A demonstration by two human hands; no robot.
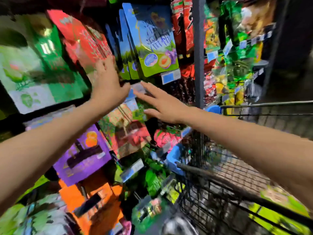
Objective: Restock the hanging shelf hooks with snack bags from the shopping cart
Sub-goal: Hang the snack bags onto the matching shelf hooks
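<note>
- Room: shopping cart (220,181) rim close at R, its blue corner just beside the shelf's lower bags; dark upright post (199,48) splits the bays.
- L hand (108,87): grip released, fingers straight, at lower edge of red bag (88,39).
- R hand (160,106): grip released, fingers flat at top of house-print snack bag (128,131); contact blurred.
- Count: 2 hands, 1 cart, approx 3 blue-green bags (152,48) hanging one behind another.
- Around: purple bag (83,153), price tag (170,76).

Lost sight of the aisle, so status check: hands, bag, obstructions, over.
Left hand and right hand, fingers straight, flank a snack bag. Shopping cart lower right. Frame blurred; no blockage seen.
</note>
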